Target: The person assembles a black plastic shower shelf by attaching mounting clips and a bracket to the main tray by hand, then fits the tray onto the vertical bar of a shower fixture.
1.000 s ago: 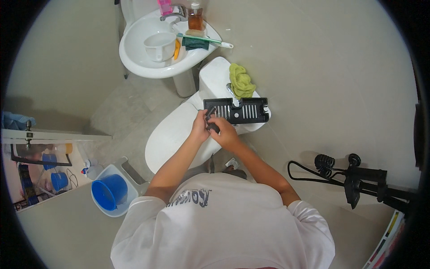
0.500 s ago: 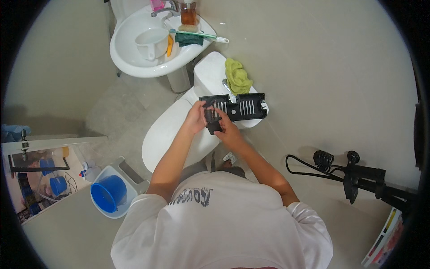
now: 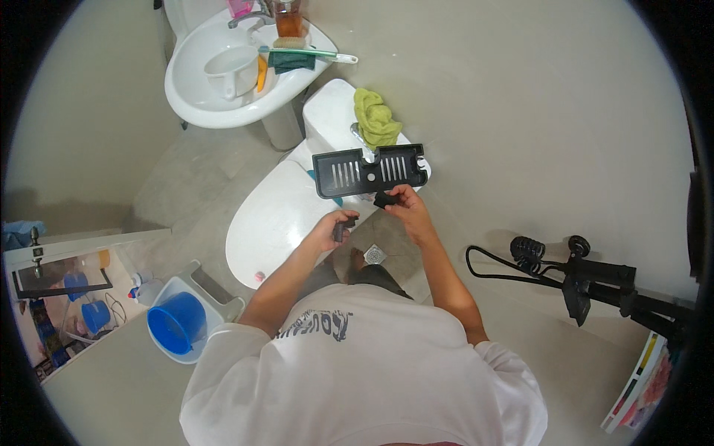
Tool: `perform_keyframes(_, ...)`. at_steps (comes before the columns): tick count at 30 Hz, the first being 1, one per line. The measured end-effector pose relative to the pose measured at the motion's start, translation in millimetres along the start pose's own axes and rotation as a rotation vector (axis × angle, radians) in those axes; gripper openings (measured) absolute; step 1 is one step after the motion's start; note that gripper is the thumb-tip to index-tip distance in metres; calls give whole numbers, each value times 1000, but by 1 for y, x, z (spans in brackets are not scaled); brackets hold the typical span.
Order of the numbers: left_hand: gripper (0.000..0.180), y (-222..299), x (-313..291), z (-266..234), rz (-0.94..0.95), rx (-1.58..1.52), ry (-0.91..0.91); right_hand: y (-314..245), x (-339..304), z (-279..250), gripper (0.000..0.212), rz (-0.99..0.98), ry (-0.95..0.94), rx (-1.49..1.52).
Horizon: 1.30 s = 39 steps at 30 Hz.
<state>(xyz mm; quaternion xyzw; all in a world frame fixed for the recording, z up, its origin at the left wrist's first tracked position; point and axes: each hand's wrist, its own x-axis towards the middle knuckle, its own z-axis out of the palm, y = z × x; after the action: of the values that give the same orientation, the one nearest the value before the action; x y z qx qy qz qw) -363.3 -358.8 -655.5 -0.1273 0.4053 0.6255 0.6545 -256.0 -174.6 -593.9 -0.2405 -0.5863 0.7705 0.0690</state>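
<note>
My left hand [image 3: 326, 233] is closed on a small dark black plastic piece [image 3: 341, 230] above the white toilet lid [image 3: 268, 219]. In my right hand [image 3: 409, 209], pinched between thumb and fingers, is another small black plastic piece [image 3: 384, 200], at the front edge of a black slotted tray [image 3: 348, 172]. The exact kind of both pieces is too small to tell. The tray lies across the toilet tank [image 3: 327, 104], with long slots on either side of a round hole. Bits of something turquoise [image 3: 312, 175] show from under it.
A yellow-green cloth [image 3: 378, 119] lies on the tank. At upper left, the sink [image 3: 186, 89] holds a white dipper [image 3: 232, 73]; a brush [image 3: 320, 54] and bottle [image 3: 288, 21] sit on its rim. A blue bucket [image 3: 177, 323] stands lower left. Black wall-mounted hardware [image 3: 595, 279] is at right.
My hands were together around black plastic; now they are apart, a piece in each. The left moved down toward me, the right moved rightward. The whole view has shifted slightly.
</note>
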Motion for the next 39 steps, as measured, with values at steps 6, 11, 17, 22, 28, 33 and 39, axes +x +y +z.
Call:
perform_keyframes(6,54,-19,45,5,43,188,202,3,-11,-18,29,-11,56,18)
perform_keyframes(11,77,-14,79,5,295,347,454,-6,-26,-35,26,34,105,131)
perform_keyframes(17,43,-12,93,21,433,121,475,-13,-41,-64,24,23,103,243)
perform_keyframes(22,23,-18,50,11,584,79,587,-27,-44,-84,24,-69,41,135)
perform_keyframes(28,23,-28,-57,20,643,248,632,-72,-39,-49,23,-270,-114,-38)
perform_keyframes(33,27,-37,-108,25,575,353,670,-47,-31,-12,23,-458,-277,-537)
perform_keyframes(39,41,-35,-152,13,560,481,686,-50,-39,17,21,-131,-613,-350)
